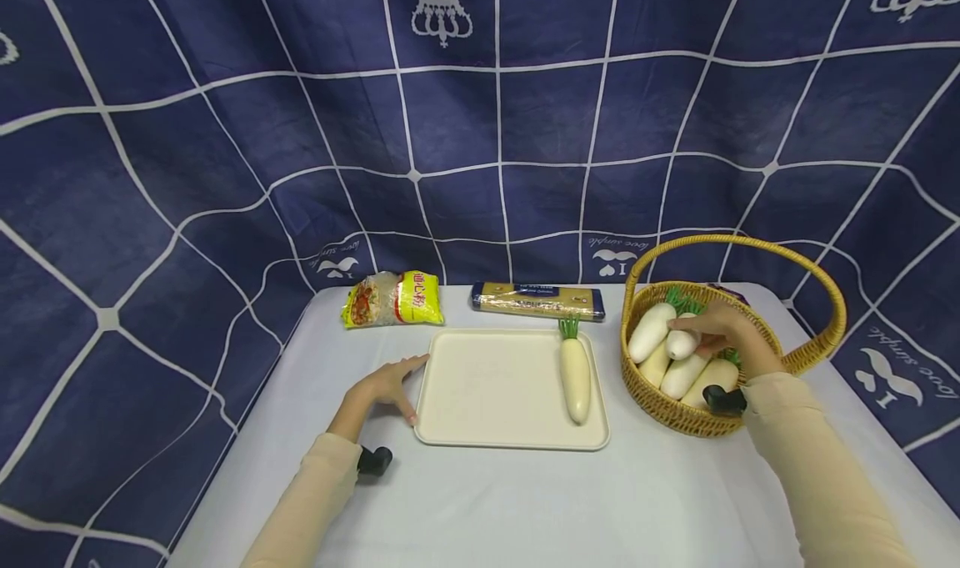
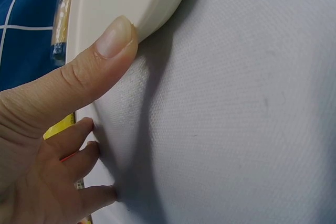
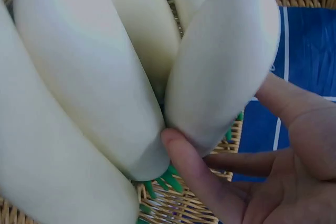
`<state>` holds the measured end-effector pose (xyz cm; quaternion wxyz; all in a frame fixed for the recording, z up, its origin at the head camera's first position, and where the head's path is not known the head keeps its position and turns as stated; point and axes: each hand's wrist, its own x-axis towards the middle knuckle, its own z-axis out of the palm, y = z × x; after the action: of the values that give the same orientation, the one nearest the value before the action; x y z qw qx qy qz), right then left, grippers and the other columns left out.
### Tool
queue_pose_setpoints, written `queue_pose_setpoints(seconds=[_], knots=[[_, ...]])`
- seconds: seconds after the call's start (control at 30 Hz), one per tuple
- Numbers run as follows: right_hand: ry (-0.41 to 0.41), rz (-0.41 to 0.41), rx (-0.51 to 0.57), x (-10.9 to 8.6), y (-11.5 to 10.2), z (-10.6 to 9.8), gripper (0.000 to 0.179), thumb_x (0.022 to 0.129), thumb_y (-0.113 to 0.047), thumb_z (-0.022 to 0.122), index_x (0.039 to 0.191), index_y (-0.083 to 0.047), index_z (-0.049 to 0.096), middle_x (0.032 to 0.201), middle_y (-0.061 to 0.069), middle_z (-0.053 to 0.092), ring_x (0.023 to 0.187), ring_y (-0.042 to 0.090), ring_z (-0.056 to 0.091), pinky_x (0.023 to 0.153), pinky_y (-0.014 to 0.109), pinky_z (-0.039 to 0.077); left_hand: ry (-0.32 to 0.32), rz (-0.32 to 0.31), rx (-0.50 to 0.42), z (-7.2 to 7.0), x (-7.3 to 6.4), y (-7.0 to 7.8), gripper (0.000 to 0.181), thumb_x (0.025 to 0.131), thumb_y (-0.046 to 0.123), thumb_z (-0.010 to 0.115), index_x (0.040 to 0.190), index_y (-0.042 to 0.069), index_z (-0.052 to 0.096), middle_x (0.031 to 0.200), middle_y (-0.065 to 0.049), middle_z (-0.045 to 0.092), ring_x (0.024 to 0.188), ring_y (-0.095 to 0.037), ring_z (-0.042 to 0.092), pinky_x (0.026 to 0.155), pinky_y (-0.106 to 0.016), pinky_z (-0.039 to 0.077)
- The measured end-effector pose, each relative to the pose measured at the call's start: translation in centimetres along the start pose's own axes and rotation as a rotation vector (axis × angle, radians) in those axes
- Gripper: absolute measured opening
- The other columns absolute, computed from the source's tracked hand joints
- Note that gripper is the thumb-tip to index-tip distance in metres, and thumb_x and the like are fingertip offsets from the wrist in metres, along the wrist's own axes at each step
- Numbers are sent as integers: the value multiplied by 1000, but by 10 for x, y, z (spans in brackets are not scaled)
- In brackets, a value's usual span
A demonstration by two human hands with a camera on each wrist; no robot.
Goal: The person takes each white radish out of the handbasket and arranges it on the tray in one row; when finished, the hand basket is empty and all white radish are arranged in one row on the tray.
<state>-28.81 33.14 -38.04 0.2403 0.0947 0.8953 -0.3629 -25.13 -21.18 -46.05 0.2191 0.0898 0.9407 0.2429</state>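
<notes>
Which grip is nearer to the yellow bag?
Left. The left grip is on the near side of the yellow bag, by the left edge of the tray; the right grip is far to its right, at the basket, holding a radish.

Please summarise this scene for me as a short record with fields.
left hand: fingers spread at the left edge of the tray
right hand: grips a white radish at the basket
on tray: single radish, right side, leaves toward the back
in basket: more radishes
behind tray: yellow bag left, long packet farther right
</notes>
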Motion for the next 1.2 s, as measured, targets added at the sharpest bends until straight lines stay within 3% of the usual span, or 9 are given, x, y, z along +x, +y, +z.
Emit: queue_pose_setpoints(seconds=[0.1,0.4,0.5,0.57,0.63,0.73,0.9,1.03,1.2], knots=[[25,37,57,2,1,1,43,87,-36,64,88,3,48,69,6,56,56,12,65,63,28,58,-1,-3,3,0,0,0,121,46,20,93,149,14,29,152,-17,27,139,-40,22,111,-59,19],[70,77,207,6,9,3,48,84,-31,67,99,7,42,80,10,51,56,13,66,64,27,59,-1,-7,-4,1,0,-1,121,45,20,93,148,15,30,152,-17,27,139,-40,22,111,-60,20],[70,82,253,7,12,5,68,85,-31,66,125,14,33,93,16,46,55,12,64,63,26,58,0,-7,-8,0,0,-1,121,45,20,93,148,15,30,152,-17,27,139,-40,22,111,-59,20],[63,79,282,8,16,6,72,86,-32,65,130,13,30,100,18,44,58,12,63,64,26,58,0,-6,-9,0,-1,0,121,45,20,93,148,14,30,152,-17,27,139,-40,22,111,-59,20],[48,66,301,9,20,6,68,86,-33,64,129,11,34,99,15,45,62,11,61,65,25,58,0,-3,-8,-1,-2,1,121,45,20,93,148,14,30,152,-17,27,139,-40,22,111,-59,20],[16,42,345,9,27,4,53,86,-33,63,115,6,41,103,14,44,76,14,58,72,24,57,2,1,-6,-1,-2,2,120,46,20,93,148,14,30,152,-17,27,139,-40,23,111,-60,20],[-24,29,414,5,39,1,67,86,-31,59,129,10,28,123,25,30,96,21,52,81,24,55,1,-2,-10,-1,-1,2,120,46,19,93,148,14,30,152,-17,27,139,-40,22,111,-59,20],[-58,12,507,1,46,-2,53,87,-30,56,124,2,35,126,23,27,94,19,53,82,24,55,-1,-6,-14,0,0,1,120,45,19,93,148,15,30,152,-16,27,139,-40,22,111,-59,20],[-106,-64,607,-2,51,-6,32,90,-27,52,113,-8,41,109,7,44,85,12,58,84,25,54,-1,-8,-15,0,-1,-1,120,46,19,93,148,15,30,152,-16,27,139,-40,21,111,-59,19]])
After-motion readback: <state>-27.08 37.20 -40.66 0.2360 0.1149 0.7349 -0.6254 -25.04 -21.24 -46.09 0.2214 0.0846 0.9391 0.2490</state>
